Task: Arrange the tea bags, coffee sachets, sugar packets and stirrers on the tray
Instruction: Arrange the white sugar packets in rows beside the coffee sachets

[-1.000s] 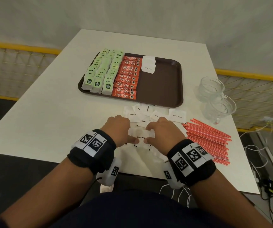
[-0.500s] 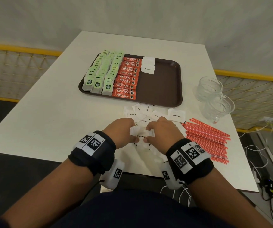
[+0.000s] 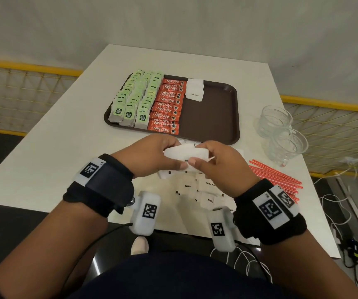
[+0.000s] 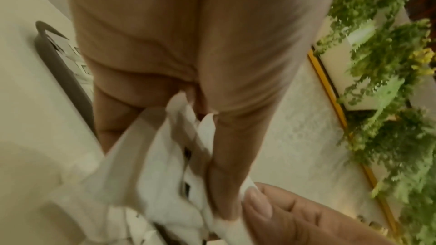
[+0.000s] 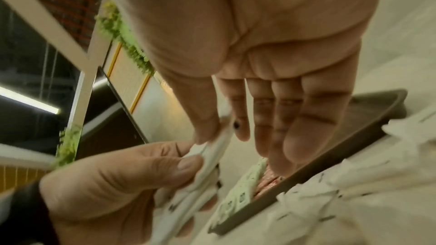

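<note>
Both hands hold a small stack of white sugar packets in the air, just short of the tray's near rim. My left hand grips its left end, my right hand pinches its right end between thumb and fingers. The brown tray carries rows of green tea bags, a column of red coffee sachets and a few sugar packets at its far middle. More sugar packets lie loose on the table beneath my hands. Red stirrers lie to the right.
Two clear glass cups stand right of the tray, beyond the stirrers. The white table ends close to my body, and cables hang off its right side. Yellow-railed mesh fencing runs behind both sides.
Both hands have lifted the gathered stack of sugar packets off the table and carried it forward toward the tray's near rim.
</note>
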A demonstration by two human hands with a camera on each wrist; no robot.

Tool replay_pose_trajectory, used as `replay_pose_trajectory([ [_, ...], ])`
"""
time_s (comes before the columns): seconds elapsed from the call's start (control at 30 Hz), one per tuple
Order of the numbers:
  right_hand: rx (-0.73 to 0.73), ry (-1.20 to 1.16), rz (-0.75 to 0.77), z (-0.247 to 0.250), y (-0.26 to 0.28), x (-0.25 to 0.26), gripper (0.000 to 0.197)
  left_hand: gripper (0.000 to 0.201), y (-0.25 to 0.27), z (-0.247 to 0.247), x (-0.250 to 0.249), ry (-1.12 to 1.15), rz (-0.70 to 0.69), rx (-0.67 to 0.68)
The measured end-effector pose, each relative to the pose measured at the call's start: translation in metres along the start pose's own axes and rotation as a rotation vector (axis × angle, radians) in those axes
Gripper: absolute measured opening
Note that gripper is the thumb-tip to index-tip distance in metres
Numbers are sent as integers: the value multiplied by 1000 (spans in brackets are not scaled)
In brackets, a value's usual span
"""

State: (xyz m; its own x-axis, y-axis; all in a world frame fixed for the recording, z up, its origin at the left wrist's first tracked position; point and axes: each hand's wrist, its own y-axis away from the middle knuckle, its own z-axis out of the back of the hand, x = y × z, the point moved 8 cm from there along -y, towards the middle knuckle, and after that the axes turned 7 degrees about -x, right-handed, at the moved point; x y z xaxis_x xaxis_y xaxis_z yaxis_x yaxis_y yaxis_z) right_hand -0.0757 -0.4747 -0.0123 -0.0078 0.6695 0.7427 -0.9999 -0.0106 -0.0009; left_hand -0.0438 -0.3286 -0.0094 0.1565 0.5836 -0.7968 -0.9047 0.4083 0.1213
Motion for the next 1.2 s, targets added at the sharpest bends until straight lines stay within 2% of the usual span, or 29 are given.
replay_pose_trajectory([
  [0.1,18,-295,-65,-1,-4,4,19,38,-6,3,-6,225,-18,-26],
  [0.2,7,-463,-120,2,-13,4,18,51,-16,11,-1,452,19,-135],
  [0.37,-43,-706,-197,3,-39,6,19,20,-38,21,9,766,71,-271],
  [0.47,-130,-713,-194,2,-61,9,18,3,-53,24,12,906,113,-264],
  [0.57,-200,-634,-199,0,-85,8,18,23,-67,21,13,855,146,-148],
  [0.67,-180,-597,-209,-4,-110,11,19,30,-87,36,23,831,146,-154],
  [0.8,-207,-629,-294,2,-146,9,26,28,-122,67,37,863,169,-224],
  [1.03,-282,-697,-422,17,-217,-18,11,20,-184,98,48,892,200,-204],
  [1.2,-263,-538,-564,19,-255,-58,14,31,-211,116,67,843,220,-247],
])
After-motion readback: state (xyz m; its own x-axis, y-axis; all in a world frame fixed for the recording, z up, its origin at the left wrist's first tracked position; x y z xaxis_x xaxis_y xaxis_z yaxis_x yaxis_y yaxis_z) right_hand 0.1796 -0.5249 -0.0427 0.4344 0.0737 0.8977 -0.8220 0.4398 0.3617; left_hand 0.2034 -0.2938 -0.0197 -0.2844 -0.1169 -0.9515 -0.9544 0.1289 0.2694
